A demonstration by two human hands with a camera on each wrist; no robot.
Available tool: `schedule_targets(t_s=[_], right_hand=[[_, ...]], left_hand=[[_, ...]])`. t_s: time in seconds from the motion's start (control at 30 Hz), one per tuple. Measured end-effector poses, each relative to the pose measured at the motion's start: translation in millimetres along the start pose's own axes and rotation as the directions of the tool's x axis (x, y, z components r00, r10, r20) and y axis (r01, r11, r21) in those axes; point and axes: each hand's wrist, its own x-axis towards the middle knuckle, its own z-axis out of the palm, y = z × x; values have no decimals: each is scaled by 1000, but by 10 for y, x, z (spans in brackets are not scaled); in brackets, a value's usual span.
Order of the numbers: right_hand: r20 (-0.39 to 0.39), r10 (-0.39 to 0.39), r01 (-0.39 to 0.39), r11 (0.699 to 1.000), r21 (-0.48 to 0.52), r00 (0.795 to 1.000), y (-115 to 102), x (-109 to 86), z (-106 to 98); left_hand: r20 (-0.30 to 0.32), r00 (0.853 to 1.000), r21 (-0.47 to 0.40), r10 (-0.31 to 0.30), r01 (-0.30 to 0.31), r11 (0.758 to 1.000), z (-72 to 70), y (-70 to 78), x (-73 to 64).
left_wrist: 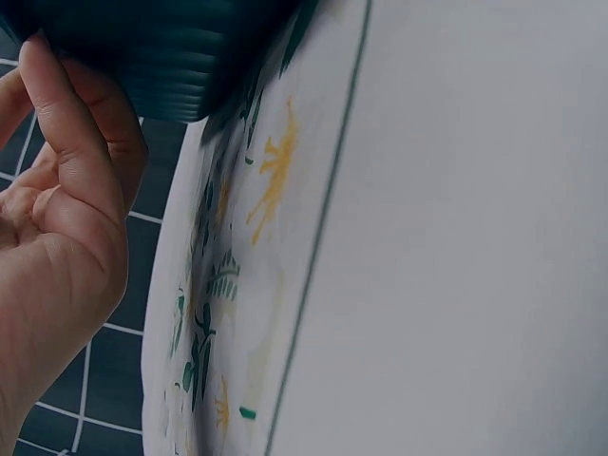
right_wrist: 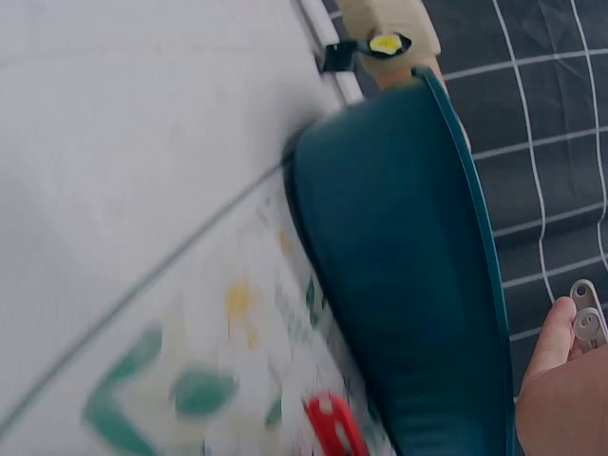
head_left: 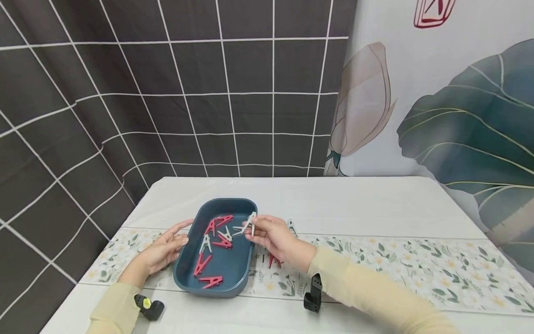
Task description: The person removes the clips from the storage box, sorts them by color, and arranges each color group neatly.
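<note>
A dark blue bin (head_left: pixel 227 291) stands on the table with several red and white clothespins inside, among them a red clothespin (head_left: pixel 211 281) near its front and a white clothespin (head_left: pixel 206 243) at its left. My left hand (head_left: pixel 164 250) touches the bin's left side with fingers extended; the left wrist view shows the fingers (left_wrist: pixel 71 123) against the wall. Over the right rim, my right hand (head_left: pixel 275 236) pinches a white clothespin (head_left: pixel 251 223). Its two ends show past the thumb in the right wrist view. Beyond that hand lies another white clothespin (head_left: pixel 291 226), partly hidden.
Right of the bin, red clothespins (head_left: pixel 273 260) lie on the table, partly covered by my right hand. A floral strip (head_left: pixel 375 260) crosses the white tablecloth (head_left: pixel 354 204). Behind the table hangs a dark gridded curtain (head_left: pixel 250 111).
</note>
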Motion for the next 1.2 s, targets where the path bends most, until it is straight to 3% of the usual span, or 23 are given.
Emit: schedule_targets(t_s=[0.27,0.4,0.6,0.73,0.87,0.97,1.2], right_hand=[[-71,-52,53,999,10,996,-231,-15,-259],[-123,-68,62,997,-49,990,-328,-8,-394],[-194,-89,44,974,-224,977,-460,-2,-665],[-214,-86,-5,921,-390,973,-500,-1,-849],[-254,-90,-70,825,-560,963,-492,-6,-1004],[-279,-95,-107,769,-630,956,-478,-11,-1104],[-293,-41,-178,711,-680,955,-446,-22,-1280]], left_hand=[[-51,999,56,-19,22,998,2,49,10],[-71,997,66,-33,37,997,7,62,17],[-63,997,43,-34,37,998,13,61,26],[-58,998,35,-29,31,999,13,53,17],[-46,999,19,-19,19,1000,14,43,9],[-41,999,10,-14,15,1000,15,34,9],[-38,999,0,-20,20,1000,13,11,-3]])
